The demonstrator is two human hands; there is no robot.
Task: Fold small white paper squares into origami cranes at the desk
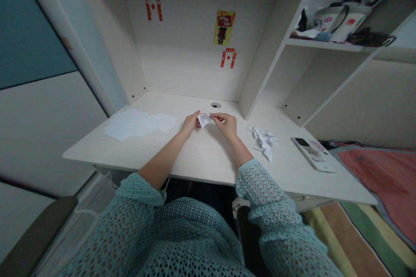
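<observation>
Pinching small folded paper (203,120) between left grip (190,124) and right grip (228,125), above the surface (204,160). Noting flat sheets (134,123) at left, folded pieces (264,139) clustered at right.

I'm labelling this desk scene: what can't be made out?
Head view, all:
Left hand: fingers partly hidden by small folded white paper.
White folded-paper pile: exact count lost in overlap.
Yellow-and-red rectangular sticker: lettering too small.
Red cloth: far side cut off by right edge.
</observation>
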